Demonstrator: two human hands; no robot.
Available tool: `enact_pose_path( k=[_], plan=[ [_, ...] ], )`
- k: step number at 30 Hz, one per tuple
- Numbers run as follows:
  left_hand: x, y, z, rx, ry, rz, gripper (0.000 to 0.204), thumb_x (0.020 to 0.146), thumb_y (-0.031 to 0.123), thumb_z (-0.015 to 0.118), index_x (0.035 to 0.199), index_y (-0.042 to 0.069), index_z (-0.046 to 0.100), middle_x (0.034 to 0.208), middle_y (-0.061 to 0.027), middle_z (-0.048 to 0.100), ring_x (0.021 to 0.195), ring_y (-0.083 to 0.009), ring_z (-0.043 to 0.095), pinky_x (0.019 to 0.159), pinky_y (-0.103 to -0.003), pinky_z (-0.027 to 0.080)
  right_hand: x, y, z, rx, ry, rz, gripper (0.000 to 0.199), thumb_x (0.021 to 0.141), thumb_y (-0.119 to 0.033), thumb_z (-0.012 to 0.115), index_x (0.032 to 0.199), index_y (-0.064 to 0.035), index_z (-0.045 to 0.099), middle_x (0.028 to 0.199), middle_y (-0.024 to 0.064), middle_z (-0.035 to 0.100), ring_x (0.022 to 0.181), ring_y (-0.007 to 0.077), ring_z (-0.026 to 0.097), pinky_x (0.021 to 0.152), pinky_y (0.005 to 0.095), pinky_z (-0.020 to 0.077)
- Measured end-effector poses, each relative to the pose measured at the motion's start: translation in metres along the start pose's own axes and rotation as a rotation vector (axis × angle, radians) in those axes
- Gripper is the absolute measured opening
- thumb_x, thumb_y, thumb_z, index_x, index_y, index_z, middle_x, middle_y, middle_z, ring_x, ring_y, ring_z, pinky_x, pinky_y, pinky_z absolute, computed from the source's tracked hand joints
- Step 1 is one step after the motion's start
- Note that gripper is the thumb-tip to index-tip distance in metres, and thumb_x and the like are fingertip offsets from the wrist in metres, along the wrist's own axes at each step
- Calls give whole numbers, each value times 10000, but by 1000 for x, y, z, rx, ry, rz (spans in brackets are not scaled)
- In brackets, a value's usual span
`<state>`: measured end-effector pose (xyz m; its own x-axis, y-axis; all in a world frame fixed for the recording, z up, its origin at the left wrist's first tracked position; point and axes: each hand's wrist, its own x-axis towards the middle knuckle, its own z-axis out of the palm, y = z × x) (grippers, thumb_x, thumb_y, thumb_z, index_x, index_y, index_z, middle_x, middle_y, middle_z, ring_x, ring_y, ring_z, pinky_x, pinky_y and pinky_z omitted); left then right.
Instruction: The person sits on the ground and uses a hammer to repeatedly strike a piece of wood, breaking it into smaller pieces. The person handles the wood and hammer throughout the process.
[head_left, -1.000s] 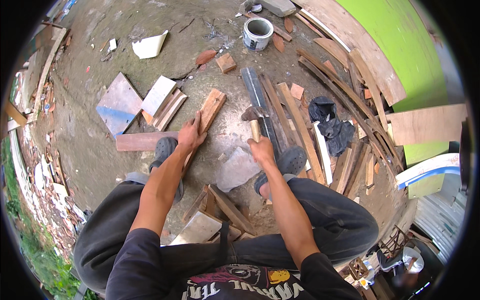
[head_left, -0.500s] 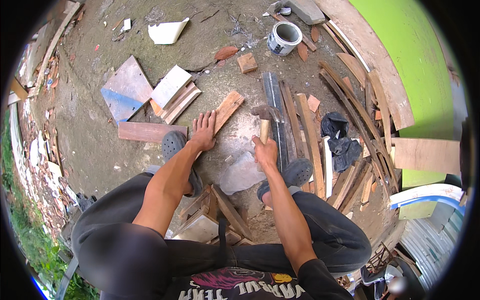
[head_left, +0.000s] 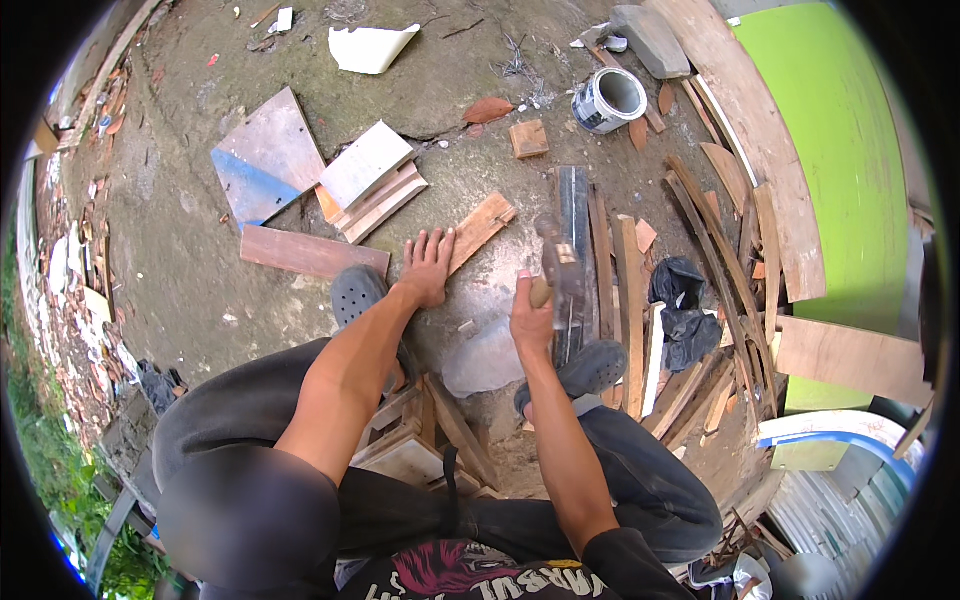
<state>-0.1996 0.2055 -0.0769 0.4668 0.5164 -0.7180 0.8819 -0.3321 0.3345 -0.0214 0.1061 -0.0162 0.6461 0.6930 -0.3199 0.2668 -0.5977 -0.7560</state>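
My left hand (head_left: 428, 268) lies flat on a short wooden board (head_left: 484, 231), pressing it down with outstretched fingers. The board's far end points up and to the right, and its near part is hidden under my palm. In my right fist (head_left: 532, 318) is a hammer (head_left: 564, 268), its head smeared by motion. That head hangs to the right of the board, in front of a long dark strip of wood (head_left: 574, 200). Below the board is a pale grey flat patch (head_left: 490, 360) between my shoes.
Stacked boards (head_left: 370, 180) and a blue-marked panel (head_left: 265, 160) lie left. Ahead are a wooden block (head_left: 529, 139) and a paint can (head_left: 609, 100). Long wood strips (head_left: 630, 300) and a black plastic bag (head_left: 690, 335) lie right. Wood scraps (head_left: 455, 430) sit between my legs.
My right hand has turned the hammer from upright to tilted right, its head swinging right and down. My left hand stays on the board. The whole view has shifted slightly.
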Motion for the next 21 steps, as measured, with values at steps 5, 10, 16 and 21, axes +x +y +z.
enact_pose_path(
  k=[5,10,16,21],
  plan=[
    [-4,1,-5,-9,-19,-21,1053,771,54,584,1594,94,-71,1651,-207,38,1524,-441,0,1220,-576,16,1,-14,15,-63,-75,218,344,913,-294,632,899,48,674,760,228,681,751,377,680,738,467,496],
    [-4,-1,-4,-7,-12,-25,1047,768,53,571,1594,96,-71,1651,-205,38,1524,-441,-2,1217,-584,7,-8,8,15,-12,192,24,333,902,-287,657,824,37,631,643,133,605,609,268,610,624,427,466],
    [-7,0,-1,6,-26,-30,1035,772,60,564,1593,83,-66,1650,-208,41,1523,-446,3,1214,-593,12,-9,-17,28,-13,-130,277,324,896,-274,644,901,50,662,696,181,642,669,312,652,693,437,491],
    [-4,-4,-3,4,1,-15,1023,775,54,552,1590,72,-65,1646,-221,44,1521,-450,5,1215,-591,24,-19,-26,14,139,103,85,288,922,-249,659,877,34,668,706,172,650,667,312,641,674,427,481]
  ],
)
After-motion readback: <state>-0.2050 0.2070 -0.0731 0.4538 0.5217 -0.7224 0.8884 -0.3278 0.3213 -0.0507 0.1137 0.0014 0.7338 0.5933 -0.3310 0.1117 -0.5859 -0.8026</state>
